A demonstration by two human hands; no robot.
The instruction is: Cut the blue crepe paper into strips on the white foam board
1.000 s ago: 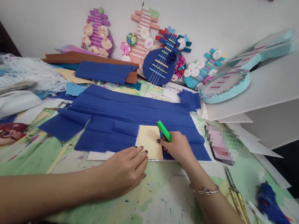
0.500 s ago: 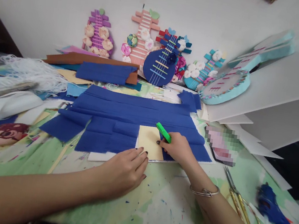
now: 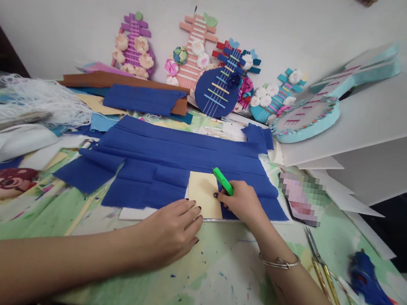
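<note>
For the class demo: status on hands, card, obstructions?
Left hand at near edge of cream card. Right hand gripping green tool. Card flat, blue material both sides. Nothing seen blocking; scissors off right.

Craft workspace, small handmade-decor type; from where I stand, can't tell if home room or studio. Giveaways: desk [image 3: 222, 296] with a blotchy green-and-white, speckled top; lute-shaped decorations [image 3: 215, 94] trimmed with flowers [image 3: 264, 99], lined up against a plain wall [image 3: 75, 6]; blue sheets [image 3: 185, 144] spread out; tangled white cord [image 3: 47, 105] heaped at left; gold-handled scissors [image 3: 326, 277], blue glue gun [image 3: 364, 278] and big pale boards [image 3: 396, 122] at right.
</note>
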